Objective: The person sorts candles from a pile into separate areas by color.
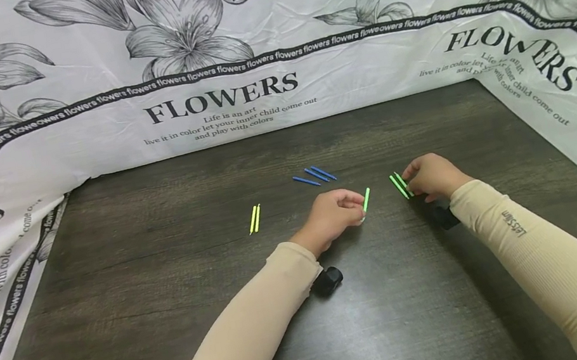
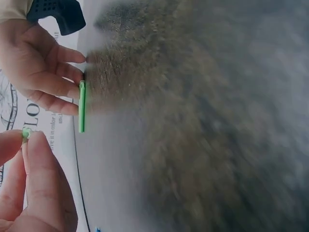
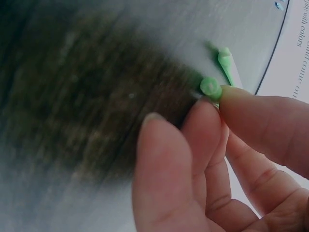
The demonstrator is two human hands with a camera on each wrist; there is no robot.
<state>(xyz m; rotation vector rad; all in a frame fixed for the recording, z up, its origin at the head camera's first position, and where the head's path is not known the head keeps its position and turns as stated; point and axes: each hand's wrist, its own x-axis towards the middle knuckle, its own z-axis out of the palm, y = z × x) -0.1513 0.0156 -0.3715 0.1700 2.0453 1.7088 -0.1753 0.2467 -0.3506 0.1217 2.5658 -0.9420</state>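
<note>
Near the middle of the table in the head view, my left hand (image 1: 336, 215) pinches a slim green stick (image 1: 367, 199) between thumb and fingertip. Only the small green end of it shows over those fingertips (image 2: 39, 145) in the left wrist view. To the right, my right hand (image 1: 429, 176) pinches another green stick (image 3: 211, 88), its round end facing the right wrist camera. A third green stick (image 1: 397, 188) lies just left of that one, nearly parallel. The right wrist view shows a green stick with a narrowed tip (image 3: 225, 64) beyond the fingers.
Two yellow sticks (image 1: 254, 219) lie side by side left of my left hand. Three blue sticks (image 1: 314, 175) lie behind it on the dark wood-grain table (image 1: 155, 280). A white flower-printed cloth (image 1: 228, 100) hangs along the back and sides.
</note>
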